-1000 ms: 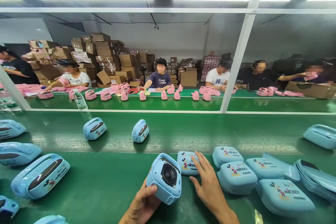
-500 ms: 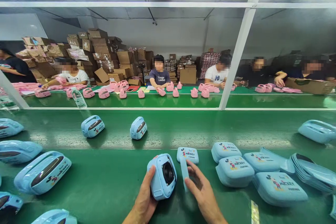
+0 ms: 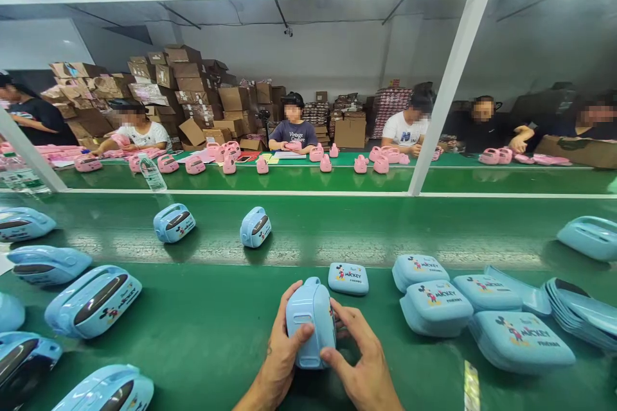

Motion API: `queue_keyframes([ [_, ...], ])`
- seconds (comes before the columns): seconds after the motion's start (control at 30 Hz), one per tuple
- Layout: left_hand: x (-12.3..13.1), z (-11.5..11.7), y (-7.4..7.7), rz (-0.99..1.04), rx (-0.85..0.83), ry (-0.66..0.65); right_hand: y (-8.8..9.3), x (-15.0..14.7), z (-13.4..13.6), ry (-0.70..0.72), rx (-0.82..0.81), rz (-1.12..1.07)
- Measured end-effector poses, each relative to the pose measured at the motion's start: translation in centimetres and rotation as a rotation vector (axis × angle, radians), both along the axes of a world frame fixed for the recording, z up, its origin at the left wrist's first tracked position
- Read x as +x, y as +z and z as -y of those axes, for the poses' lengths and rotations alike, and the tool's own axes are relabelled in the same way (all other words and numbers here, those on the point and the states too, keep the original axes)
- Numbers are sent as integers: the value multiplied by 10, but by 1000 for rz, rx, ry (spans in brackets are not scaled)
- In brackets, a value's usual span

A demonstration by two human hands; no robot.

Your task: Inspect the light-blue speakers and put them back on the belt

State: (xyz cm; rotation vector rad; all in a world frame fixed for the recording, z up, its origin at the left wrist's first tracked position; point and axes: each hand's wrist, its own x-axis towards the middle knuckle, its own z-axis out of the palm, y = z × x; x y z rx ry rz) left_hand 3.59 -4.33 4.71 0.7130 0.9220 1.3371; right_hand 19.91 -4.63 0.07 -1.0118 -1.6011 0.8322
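Observation:
In front of me, a light-blue plastic speaker (image 3: 308,324) stands on its end, its narrow side towards me. My left hand (image 3: 277,353) is wrapped round its left side, thumb on the near face. My right hand (image 3: 366,353) grips a light-blue cover panel (image 3: 332,314) against the speaker's right face, thumb at the lower edge. Only a sliver of the panel's print shows; the speaker's black cone is hidden. Just behind lies another printed panel (image 3: 348,279), and stacks of printed panels (image 3: 436,308) sit to the right.
Several blue speakers with handles (image 3: 94,302) stand at the left. Two smaller-looking ones (image 3: 255,227) sit on the belt (image 3: 385,225) beyond. Plain curved blue parts (image 3: 578,314) are stacked far right. Across, several people work on pink speakers (image 3: 380,164) behind a white frame post (image 3: 448,77).
My right hand has brought the cover panel left onto the speaker's face. The speaker has turned, so its cone no longer shows. The view has tilted slightly downward.

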Motion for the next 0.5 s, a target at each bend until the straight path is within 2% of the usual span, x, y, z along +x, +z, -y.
queue_keyframes([
  [0.13,-3,-1,-5,2,-2,-22,8,5,3,3,63,61],
  [0.27,-8,-5,-8,205,-268,-171,20,13,3,60,105,32],
  [0.33,-10,-6,-10,290,-343,-240,23,14,3,69,110,41],
  [0.5,-10,-7,-12,396,-332,-278,18,12,3,86,84,81],
])
